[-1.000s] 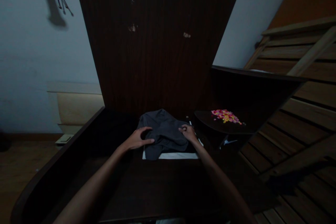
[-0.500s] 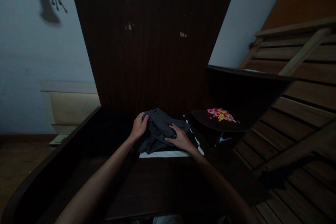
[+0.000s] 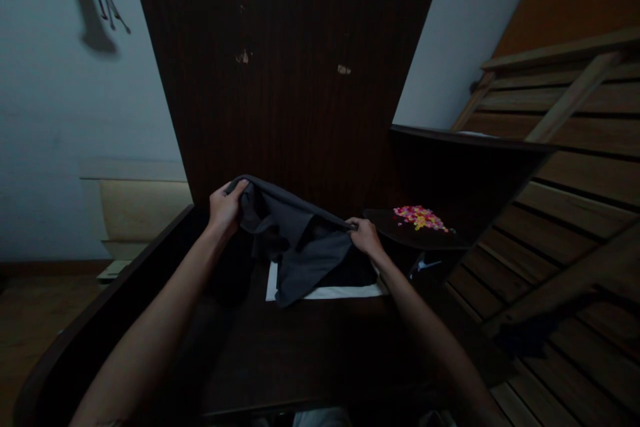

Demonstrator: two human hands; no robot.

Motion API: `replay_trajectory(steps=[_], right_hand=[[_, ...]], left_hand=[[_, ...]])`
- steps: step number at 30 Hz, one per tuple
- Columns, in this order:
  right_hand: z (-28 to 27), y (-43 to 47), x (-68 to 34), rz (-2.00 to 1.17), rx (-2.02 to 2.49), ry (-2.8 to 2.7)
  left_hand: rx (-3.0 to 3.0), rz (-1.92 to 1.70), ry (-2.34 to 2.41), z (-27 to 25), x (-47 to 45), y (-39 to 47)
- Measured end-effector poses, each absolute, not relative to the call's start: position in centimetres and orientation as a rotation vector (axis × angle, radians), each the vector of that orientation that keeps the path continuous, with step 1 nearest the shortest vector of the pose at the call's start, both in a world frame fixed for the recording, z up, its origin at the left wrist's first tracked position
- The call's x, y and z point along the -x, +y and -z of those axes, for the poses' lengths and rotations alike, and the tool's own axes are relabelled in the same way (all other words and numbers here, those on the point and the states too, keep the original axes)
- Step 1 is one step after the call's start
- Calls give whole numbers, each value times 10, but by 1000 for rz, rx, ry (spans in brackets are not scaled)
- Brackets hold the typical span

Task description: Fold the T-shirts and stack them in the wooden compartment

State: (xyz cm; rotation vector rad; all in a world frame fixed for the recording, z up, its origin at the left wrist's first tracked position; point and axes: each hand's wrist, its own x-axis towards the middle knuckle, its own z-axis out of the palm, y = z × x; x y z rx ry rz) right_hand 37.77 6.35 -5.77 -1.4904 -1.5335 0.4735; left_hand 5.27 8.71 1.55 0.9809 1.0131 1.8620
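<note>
A dark grey cloth (image 3: 310, 257) is stretched between my two hands, its upper edge raised and its lower part hanging in folds. My left hand (image 3: 225, 208) is closed on its upper left corner, held higher. At the upper right end, my right hand (image 3: 365, 235) grips the same edge. The cloth's lower tip reaches down over a white-edged flat thing (image 3: 345, 292) on the dark desk top (image 3: 280, 347). That flat thing has a dark inside, and the cloth covers much of it.
Small pink, red and yellow pieces (image 3: 420, 217) lie heaped on a dark shelf (image 3: 385, 227) at the right. A tall dark wood panel (image 3: 290, 93) rises behind the desk. Wooden slats (image 3: 590, 173) stand along the right. Metal hooks (image 3: 107, 0) hang on the wall at upper left.
The cloth was bunched low on the white-edged thing with my hands on it. Now both hands have lifted and spread it, the left up and leftward, the right up and slightly rightward.
</note>
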Motion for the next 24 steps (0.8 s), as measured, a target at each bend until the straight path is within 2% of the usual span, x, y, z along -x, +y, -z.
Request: replay_trajectory(steps=[4,6,8,13,16,20,24], right_hand=[[48,77,-384,-815,1243,-1207],[46,83,-385,-845,1195,-1175],[46,88,-385,-711,1245,-1243],[57,93,-378,-84,1577,-1557],[67,88,-362,171,1623,-1765],[77,69,-328,369,1360,-1964],[86,44,-292,360,883,-2311]], left_hand=[[-1140,-1741,1093,-15,-26,86],[-1264,-1673,1118,-10,-18,86],[-1298,-1637,1118,-4,-17,88],[-1057,-1549,1048,10,-35,91],[-943,-1459,1059,17,-49,93],[-821,-1441,1026,24,-66,98],[-735,-1423,931,27,-81,100]])
